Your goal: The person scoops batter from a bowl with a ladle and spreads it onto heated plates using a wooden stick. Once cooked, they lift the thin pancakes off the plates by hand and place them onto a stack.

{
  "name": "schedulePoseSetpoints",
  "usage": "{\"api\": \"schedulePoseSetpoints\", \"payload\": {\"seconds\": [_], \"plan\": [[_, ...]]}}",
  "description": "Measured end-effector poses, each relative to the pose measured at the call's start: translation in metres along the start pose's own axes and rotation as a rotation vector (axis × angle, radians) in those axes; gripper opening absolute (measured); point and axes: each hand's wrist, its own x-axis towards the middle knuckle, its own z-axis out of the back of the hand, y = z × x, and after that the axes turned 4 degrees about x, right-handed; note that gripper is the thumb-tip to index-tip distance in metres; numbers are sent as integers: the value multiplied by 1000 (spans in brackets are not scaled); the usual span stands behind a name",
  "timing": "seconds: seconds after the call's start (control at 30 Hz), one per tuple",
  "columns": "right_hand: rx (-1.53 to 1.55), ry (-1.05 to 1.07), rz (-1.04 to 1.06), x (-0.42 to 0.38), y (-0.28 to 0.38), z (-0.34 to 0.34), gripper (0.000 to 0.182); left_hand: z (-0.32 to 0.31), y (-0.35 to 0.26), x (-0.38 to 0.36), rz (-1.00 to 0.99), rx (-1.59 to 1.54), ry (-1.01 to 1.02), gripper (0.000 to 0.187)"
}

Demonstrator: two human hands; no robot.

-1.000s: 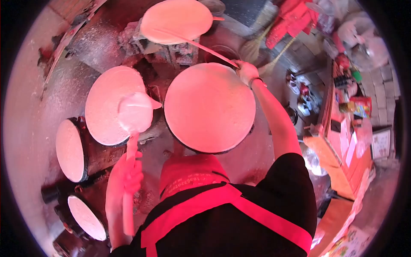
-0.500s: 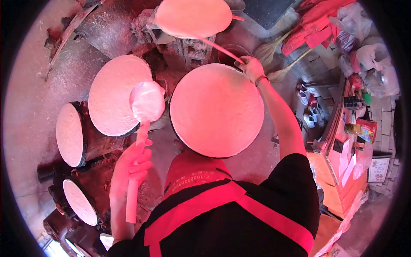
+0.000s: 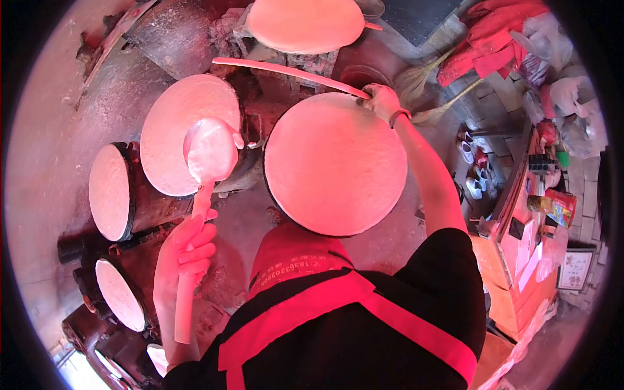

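Note:
My left hand [image 3: 186, 250] is wrapped round the long handle of a ladle [image 3: 211, 151], whose bowl holds pale, wet batter. The ladle's bowl hangs in front of a round griddle at left. At upper right, my right hand [image 3: 382, 101] grips one end of a long, thin, flat spreader [image 3: 292, 71]. The spreader points left, beyond the far rim of the large round griddle [image 3: 335, 166] before me. A smooth pale layer covers that griddle, and my right hand is over its far right edge.
Another coated griddle [image 3: 185, 114] stands left, with smaller-looking ones [image 3: 109, 192] further along. A further round griddle [image 3: 305, 26] stands at the top. Brooms [image 3: 448, 101] and red cloth [image 3: 494, 42] lie upper right. Shoes [image 3: 474, 172] and an orange counter [image 3: 500, 273] are at right.
The spreader has turned, and its flat length now shows reaching further left. The ladle has shifted slightly left with my left hand. The whole view has shifted a little.

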Motion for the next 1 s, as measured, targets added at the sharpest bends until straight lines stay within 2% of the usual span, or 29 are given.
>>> {"api": "schedulePoseSetpoints", "payload": {"seconds": [0.1,0.2,0.27,0.3,0.33,0.43,0.47,0.57,0.67,0.77,0.8,0.9,1.0], "plan": [[102,30,-68,1,-2,3,30,4,-4,-22,20,-106,167,32],[491,94,-66,17,-34,-9,32,5,-4,-53,-72,-10,442,35],[613,122,-68,15,-39,-9,32,2,3,-36,-275,265,166,31],[671,138,-64,13,-29,-1,32,8,-1,-22,-265,313,92,30],[763,177,-92,12,-16,2,24,13,-5,-7,-250,361,18,28],[773,240,-122,22,-10,-12,28,28,-21,29,-102,385,-107,25],[721,260,-122,27,-10,-15,34,32,-24,32,-51,303,-14,24],[469,253,-136,36,-1,-13,37,26,-21,22,-74,223,10,23],[220,265,-45,42,13,-17,40,32,-27,12,-98,138,-25,28],[290,234,86,26,31,1,38,25,-32,3,-153,186,-155,23],[294,300,-22,22,40,15,38,29,-38,1,-134,156,-128,24],[516,355,-10,8,47,44,39,35,-46,-6,-182,228,-156,25],[640,389,-43,-25,94,97,35,36,-49,-8,-190,206,-166,25]]}}
